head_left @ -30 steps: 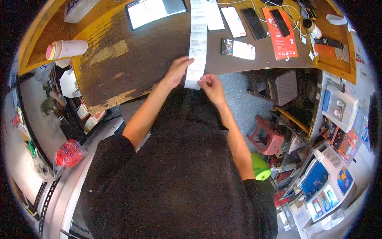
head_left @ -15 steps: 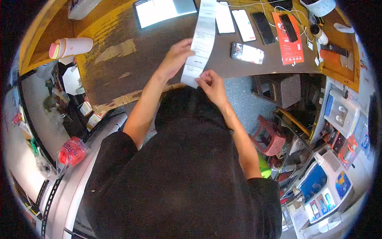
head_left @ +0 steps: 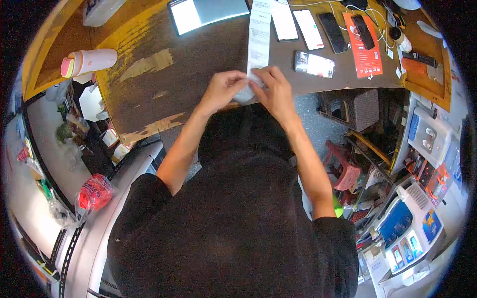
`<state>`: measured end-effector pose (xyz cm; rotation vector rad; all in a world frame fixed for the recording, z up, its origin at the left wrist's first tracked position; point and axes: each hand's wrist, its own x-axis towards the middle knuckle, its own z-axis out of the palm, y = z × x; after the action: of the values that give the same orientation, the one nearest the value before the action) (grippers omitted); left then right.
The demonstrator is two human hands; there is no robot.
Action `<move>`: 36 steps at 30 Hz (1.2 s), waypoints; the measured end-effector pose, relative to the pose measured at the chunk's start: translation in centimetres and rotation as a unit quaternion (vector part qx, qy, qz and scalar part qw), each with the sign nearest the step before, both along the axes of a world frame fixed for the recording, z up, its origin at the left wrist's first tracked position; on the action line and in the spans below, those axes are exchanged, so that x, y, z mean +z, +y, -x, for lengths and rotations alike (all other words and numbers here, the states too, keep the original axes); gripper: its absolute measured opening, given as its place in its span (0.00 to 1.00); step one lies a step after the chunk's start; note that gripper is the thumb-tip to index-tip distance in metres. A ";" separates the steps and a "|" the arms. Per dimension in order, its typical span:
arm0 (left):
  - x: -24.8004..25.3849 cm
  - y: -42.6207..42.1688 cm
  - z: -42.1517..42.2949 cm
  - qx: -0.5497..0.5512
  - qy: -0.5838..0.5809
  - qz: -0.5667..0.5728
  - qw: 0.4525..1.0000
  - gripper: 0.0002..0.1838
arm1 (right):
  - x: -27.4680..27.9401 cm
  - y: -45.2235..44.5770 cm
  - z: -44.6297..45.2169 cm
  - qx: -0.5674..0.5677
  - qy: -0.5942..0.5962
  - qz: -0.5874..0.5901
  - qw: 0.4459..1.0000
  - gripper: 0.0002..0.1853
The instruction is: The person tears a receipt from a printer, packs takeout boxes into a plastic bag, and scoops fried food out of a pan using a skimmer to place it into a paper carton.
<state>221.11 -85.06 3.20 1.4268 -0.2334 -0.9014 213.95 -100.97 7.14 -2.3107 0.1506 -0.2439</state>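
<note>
A long printed paper strip (head_left: 259,42) runs down over the brown desk (head_left: 208,49) toward its front edge. My left hand (head_left: 223,91) pinches the strip's left side near its lower end. On the right side, my right hand (head_left: 275,94) has its fingers closed on the same strip, close to my left fingertips. Below the fingers the paper's end looks bent or curled, partly hidden by the hands. Right of the strip lies a phone with a lit screen (head_left: 314,64).
A lit tablet (head_left: 206,12) lies at the back. Two white phones (head_left: 284,22), a dark phone (head_left: 333,33) and a red card (head_left: 365,59) under another phone (head_left: 363,32) sit to the right. At left is a pink tumbler (head_left: 94,61); a red stool (head_left: 343,166) stands below the desk.
My right hand has moved up along the strip and now meets my left hand. My left hand has shifted lower on the paper. The view has shifted slightly.
</note>
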 end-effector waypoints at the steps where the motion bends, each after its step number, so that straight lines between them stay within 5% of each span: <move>1: 0.2 0.2 0.0 -0.015 -0.036 -0.018 0.999 0.10 | 0.0 0.0 -0.3 0.027 -0.015 0.002 1.000 0.10; 5: 1.7 0.8 -0.7 -0.091 -0.227 -0.086 0.966 0.11 | -0.2 0.0 -0.2 0.092 -0.008 0.066 0.993 0.07; 13: 2.6 0.9 -0.9 -0.123 -0.184 -0.092 0.971 0.11 | 0.4 -0.7 -0.4 0.100 -0.018 0.044 0.994 0.08; 18: 1.8 1.3 0.3 -0.061 -0.078 -0.057 0.993 0.13 | -0.8 -0.8 0.3 -0.076 0.005 -0.138 0.988 0.08; 22: -0.1 2.4 0.3 -0.050 -0.199 -0.121 0.971 0.13 | -1.6 -3.3 1.5 -0.261 0.060 -0.329 0.906 0.10; 23: -0.3 2.3 0.5 0.008 -0.127 -0.137 0.982 0.14 | -1.6 -4.2 2.2 -0.291 0.047 -0.399 0.868 0.10; 25: -8.1 4.7 0.6 0.038 -0.199 -0.150 0.968 0.18 | -2.6 -6.2 4.1 -0.334 0.032 -0.494 0.802 0.12; 27: -3.1 4.4 0.6 0.064 -0.133 -0.241 0.959 0.25 | -3.3 -7.1 6.6 -0.371 -0.002 -0.509 0.777 0.12; 29: -3.2 4.8 0.2 0.066 -0.358 -0.259 0.895 0.28 | -2.6 -7.6 8.9 -0.389 0.014 -0.509 0.767 0.11; 31: -2.0 4.3 -0.6 0.055 -0.311 -0.281 0.906 0.27 | -3.5 -8.0 12.4 -0.399 0.020 -0.503 0.767 0.12; 36: 1.6 -1.8 -0.2 -0.020 -0.503 -0.200 0.840 0.24 | -4.6 -6.6 22.5 -0.464 -0.079 -0.453 0.757 0.06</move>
<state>221.27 -86.91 4.77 2.2084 -0.9023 -0.1325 191.48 -107.59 2.52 -1.0710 1.0808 -0.6771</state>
